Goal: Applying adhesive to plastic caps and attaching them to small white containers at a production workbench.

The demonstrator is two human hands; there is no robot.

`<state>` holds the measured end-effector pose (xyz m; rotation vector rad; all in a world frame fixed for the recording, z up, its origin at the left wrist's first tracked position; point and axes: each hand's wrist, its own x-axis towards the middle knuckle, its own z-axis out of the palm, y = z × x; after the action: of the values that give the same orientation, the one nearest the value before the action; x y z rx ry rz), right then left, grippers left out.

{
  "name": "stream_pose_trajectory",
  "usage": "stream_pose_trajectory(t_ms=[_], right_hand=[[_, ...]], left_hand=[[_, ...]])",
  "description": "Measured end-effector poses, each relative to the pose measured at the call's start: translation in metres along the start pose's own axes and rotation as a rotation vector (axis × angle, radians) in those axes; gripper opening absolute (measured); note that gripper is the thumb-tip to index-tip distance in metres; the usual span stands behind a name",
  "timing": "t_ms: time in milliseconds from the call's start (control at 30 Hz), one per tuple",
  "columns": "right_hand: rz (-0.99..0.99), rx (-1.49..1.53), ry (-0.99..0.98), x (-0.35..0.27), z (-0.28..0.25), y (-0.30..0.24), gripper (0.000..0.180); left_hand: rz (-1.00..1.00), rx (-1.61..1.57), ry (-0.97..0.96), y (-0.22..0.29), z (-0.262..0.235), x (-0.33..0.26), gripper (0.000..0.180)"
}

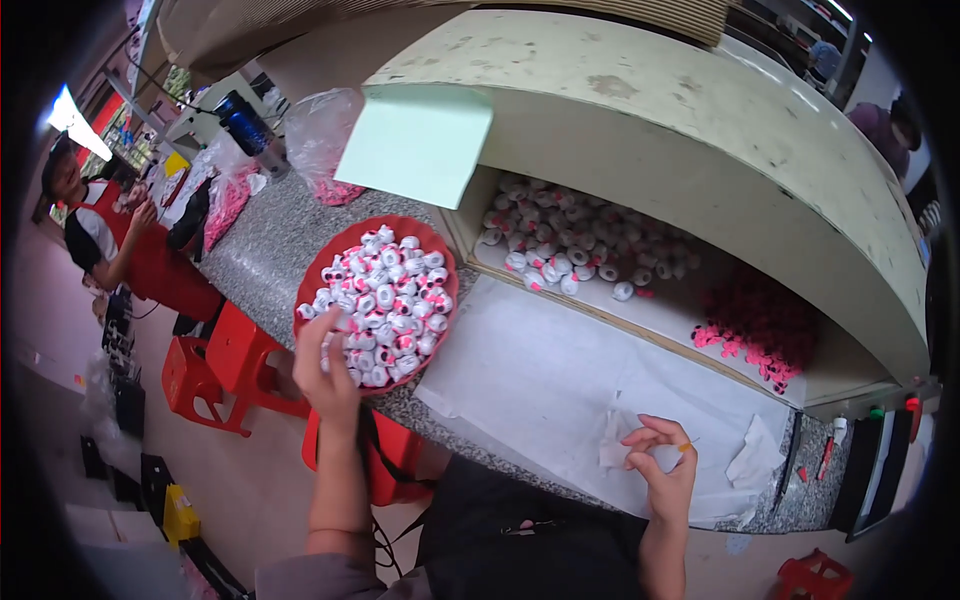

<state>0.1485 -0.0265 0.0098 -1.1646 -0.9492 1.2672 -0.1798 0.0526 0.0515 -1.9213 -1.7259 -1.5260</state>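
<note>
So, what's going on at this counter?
Someone is working bare-handed at a speckled counter. Their left hand is over the edge of a red bowl heaped with small white-and-pink pieces. Their right hand is above white paper, close to a thin white slip; whether it holds the slip isn't clear. More such pieces, and pink bits, lie in the open cabinet.

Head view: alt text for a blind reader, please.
A person's left hand is at a red bowl heaped with small white-and-pink pieces. Their right hand is over white paper on a speckled counter, before an open shelf.
</note>
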Motion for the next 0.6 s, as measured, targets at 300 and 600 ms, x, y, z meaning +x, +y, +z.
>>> stream_pose_trajectory(t_ms=[300,600], right_hand=[[-0.051,-0.029,0.061,-0.005,-0.015,-0.006,0.04],[-0.151,0.05,0.077,-0.027,-0.024,-0.011,0.043]], left_hand=[[0.235,-0.156,-0.436,0.067,0.065,0.02,0.03],[0.529,0.152,-0.541,0.116,0.197,-0.003,0.032]])
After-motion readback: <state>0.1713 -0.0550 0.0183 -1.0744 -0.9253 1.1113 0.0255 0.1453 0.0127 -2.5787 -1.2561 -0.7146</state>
